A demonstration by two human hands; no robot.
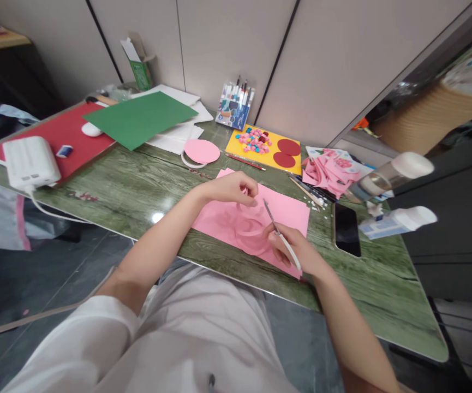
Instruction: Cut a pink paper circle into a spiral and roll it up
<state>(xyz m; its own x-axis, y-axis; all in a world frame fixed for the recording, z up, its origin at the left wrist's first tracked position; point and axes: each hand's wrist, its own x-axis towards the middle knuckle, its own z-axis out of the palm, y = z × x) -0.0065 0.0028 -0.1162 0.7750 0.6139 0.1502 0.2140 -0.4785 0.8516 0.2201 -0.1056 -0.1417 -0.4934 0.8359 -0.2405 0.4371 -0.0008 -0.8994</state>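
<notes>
My right hand (287, 248) grips a pair of scissors (288, 250) with white handles, its metal blades pointing up and to the left. My left hand (238, 188) is closed, thumb and fingers curled in a pinch. What it holds, if anything, I cannot make out against the pink. Both hands are over stacked sheets of pink paper (295, 210) near the table's front edge. Curved strips of pink paper (248, 229) lie on the stack between the hands.
Farther back lie a pink paper disc (201, 151), yellow card (236, 143) with pom-poms and dark red discs, green paper (141, 117) and a marker set (236, 103). To the right are pink paper scraps (329, 172), a phone (346, 229) and bottles (399, 222).
</notes>
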